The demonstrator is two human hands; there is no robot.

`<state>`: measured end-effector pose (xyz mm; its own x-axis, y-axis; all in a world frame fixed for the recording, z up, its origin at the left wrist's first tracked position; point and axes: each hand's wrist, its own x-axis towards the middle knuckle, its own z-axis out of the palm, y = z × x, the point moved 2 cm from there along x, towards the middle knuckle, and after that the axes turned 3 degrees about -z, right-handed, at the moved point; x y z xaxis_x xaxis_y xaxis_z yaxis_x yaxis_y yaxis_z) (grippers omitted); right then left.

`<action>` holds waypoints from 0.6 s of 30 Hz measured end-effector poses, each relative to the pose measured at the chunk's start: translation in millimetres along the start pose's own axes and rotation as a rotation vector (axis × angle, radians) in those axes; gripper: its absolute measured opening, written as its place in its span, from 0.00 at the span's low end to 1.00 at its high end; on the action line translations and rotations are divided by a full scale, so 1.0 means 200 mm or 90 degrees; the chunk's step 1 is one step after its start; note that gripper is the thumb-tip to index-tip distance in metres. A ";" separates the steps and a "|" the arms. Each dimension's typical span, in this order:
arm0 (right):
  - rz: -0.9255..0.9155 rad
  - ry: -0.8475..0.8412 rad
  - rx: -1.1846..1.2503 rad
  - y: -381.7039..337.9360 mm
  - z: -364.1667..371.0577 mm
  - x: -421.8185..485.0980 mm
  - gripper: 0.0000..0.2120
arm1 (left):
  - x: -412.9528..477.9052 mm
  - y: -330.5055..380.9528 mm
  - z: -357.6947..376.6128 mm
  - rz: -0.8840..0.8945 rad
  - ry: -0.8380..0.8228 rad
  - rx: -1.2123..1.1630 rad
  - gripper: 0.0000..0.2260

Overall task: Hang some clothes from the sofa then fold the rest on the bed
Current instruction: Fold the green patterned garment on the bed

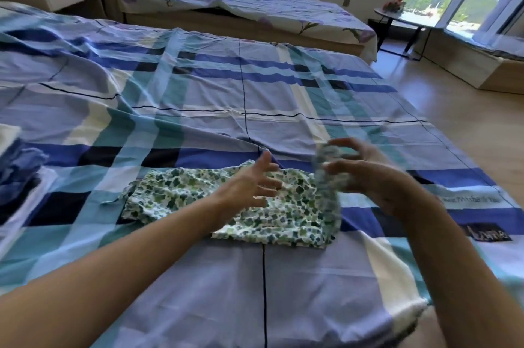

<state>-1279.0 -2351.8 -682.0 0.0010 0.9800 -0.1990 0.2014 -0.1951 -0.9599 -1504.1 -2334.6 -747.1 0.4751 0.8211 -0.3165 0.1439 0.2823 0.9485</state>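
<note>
Folding white fabric garment with green leaf print (pixel 175 191) on blue plaid bedsheet (pixel 198 86). Risk: bunched end slips from right hand (pixel 382 180), so fold lands crooked. Right hand grips garment's raised right end. Left hand (pixel 243 186) open, fingers spread, over garment's middle; contact unclear.

Floral garment (pixel 198 191): right end lifted and blurred; a middle part hidden behind the left hand (pixel 249 186).
Right hand (pixel 377 180): motion-blurred; fingers (pixel 343 144) smeared, hold on the garment unclear.
Blue folded pile (pixel 17 171): cut off by the left edge.
Dark label (pixel 489 232) on the bed sheet (pixel 198 92): lettering unreadable.
Left forearm (pixel 113 262), right forearm (pixel 453 276): cut by the bottom edge.
</note>
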 end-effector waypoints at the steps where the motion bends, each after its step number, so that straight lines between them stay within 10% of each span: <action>1: 0.007 -0.064 -0.008 -0.01 0.08 0.00 0.28 | 0.00 0.01 -0.02 -0.034 0.019 -0.070 0.31; 10: 0.075 0.008 -0.518 0.28 0.16 0.16 0.31 | 0.02 -0.12 -0.13 -0.099 0.238 0.290 0.24; 15: 0.188 0.014 -0.404 0.33 0.13 0.16 0.29 | 0.01 -0.10 -0.17 -0.121 0.310 0.572 0.30; 18: 0.193 0.002 -0.356 0.37 0.15 0.19 0.26 | -0.04 -0.07 -0.13 0.228 0.399 0.810 0.31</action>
<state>-1294.4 -2329.6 -766.5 0.1409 0.8850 -0.4438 0.6724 -0.4146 -0.6131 -1532.6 -2331.1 -758.2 0.2500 0.9221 0.2952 0.9132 -0.3259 0.2446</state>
